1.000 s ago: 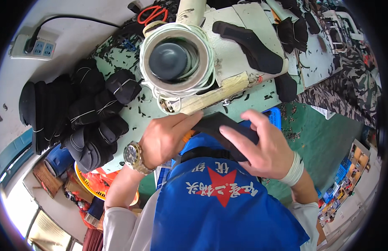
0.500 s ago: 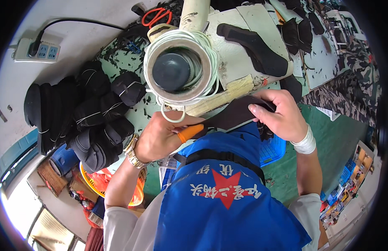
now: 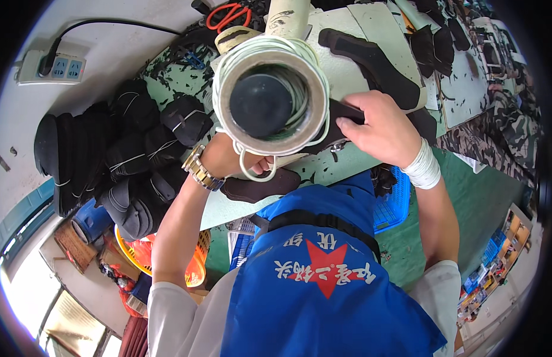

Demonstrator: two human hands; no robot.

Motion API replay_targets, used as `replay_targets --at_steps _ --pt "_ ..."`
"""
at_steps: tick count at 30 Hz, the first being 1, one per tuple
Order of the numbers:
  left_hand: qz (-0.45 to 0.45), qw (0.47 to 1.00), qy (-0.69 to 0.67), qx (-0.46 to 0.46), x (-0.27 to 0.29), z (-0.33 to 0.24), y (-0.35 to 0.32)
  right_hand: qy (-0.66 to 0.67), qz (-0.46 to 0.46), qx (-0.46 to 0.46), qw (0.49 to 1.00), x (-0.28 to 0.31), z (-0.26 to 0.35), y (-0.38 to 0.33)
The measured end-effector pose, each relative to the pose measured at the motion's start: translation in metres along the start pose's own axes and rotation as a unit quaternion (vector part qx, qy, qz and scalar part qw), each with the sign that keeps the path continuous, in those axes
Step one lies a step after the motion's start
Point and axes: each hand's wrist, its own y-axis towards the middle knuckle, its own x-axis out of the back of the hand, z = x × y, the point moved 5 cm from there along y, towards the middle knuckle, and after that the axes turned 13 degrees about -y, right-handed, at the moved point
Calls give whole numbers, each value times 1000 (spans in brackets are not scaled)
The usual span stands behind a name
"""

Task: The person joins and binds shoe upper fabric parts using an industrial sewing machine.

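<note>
Black piece is partly hidden behind the cord-wrapped tube.

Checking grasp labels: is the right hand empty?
No, the right hand pinches a black piece between thumb and fingers.

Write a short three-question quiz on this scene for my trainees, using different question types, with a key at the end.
1. Multiple choice: What does the right hand hold?
a) red looped handles
b) a dark flat piece
c) a blue basket

2. True or false: The pale cord-wrapped ring hides part of the left hand from this camera.

3. Fill in: The tied black bundles lie toward the person's ____ side.

Key:
1. b
2. True; its fingers show only partly below the ring.
3. left
</note>
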Motion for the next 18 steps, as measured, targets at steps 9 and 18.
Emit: replay_targets --at_steps 9,18 --pt "42 993 -51 -94 13 30 5 -12 -23 11 1000 3 8 13" --pt "85 966 -167 -180 12 17 1 -8 -60 24 998 -6 6 14"
